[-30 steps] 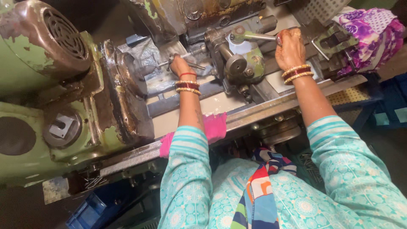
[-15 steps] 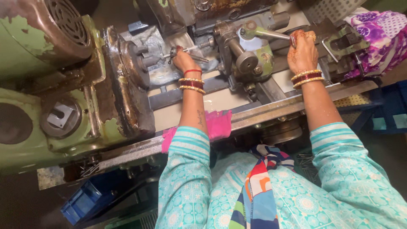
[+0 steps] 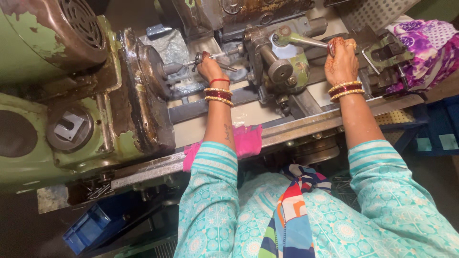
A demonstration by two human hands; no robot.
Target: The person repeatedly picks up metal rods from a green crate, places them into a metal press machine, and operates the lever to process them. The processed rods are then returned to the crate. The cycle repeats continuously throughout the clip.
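Observation:
I face an old green lathe (image 3: 71, 129) with a rusty headstock. My left hand (image 3: 209, 68) reaches to the chuck (image 3: 152, 71) and holds a thin metal rod (image 3: 213, 57) that sticks out of it. My right hand (image 3: 341, 59) grips the end of a long steel lever handle (image 3: 306, 41) on the grey tool turret (image 3: 279, 62). Both wrists wear red and gold bangles. My sleeves are turquoise with a printed pattern.
A pink cloth (image 3: 246, 141) lies on the lathe's front rail (image 3: 296, 129). A purple flowered fabric (image 3: 420, 48) sits at the far right. A blue plastic crate (image 3: 95, 227) stands on the floor lower left. A perforated white basket (image 3: 377, 12) is at the top right.
The view has shifted, so the machine sits lower and more to the right in the picture. My left hand has moved closer to the chuck onto the rod. My right hand stays on the lever.

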